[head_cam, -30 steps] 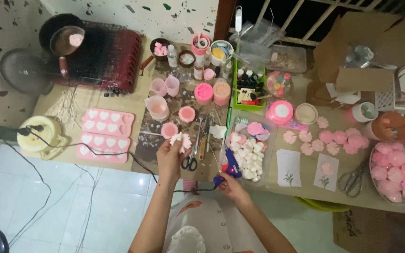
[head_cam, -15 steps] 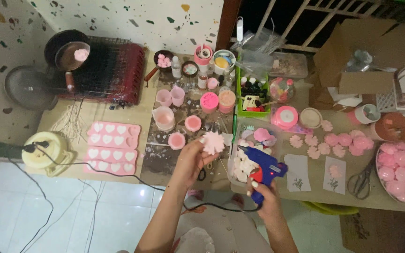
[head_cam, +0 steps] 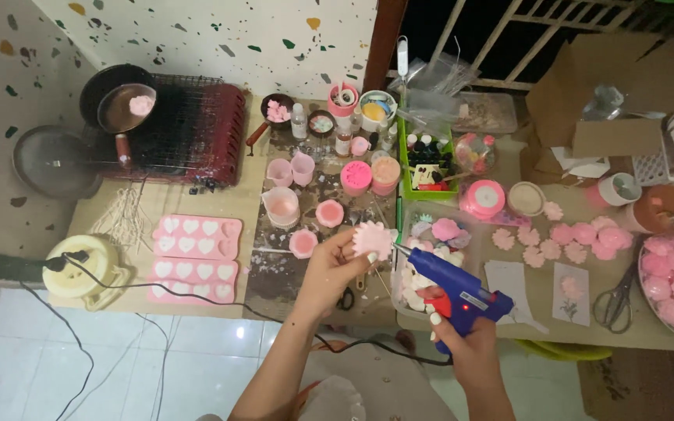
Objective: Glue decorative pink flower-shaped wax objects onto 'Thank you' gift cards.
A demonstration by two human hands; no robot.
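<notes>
While our left hand [head_cam: 335, 269] pinches a pink flower [head_cam: 374, 239] by its edge, our right hand [head_cam: 462, 347] is wrapped around the grip of a blue glue gun [head_cam: 455, 292], whose nozzle touches the flower. Left of the flower lie pink heart moulds [head_cam: 195, 257]; right of it, more pink flowers [head_cam: 563, 238] on the table [head_cam: 220, 204].

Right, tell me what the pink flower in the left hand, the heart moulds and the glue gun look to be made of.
Pink flower: probably wax or soap; matte, pale, softly moulded petals, though the look leaves it open.
Heart moulds: likely silicone; pink, smooth, with a flexible-looking tray of heart cavities.
Glue gun: hard plastic; glossy blue body with a metal-looking nozzle tip, held in the right hand.
</notes>
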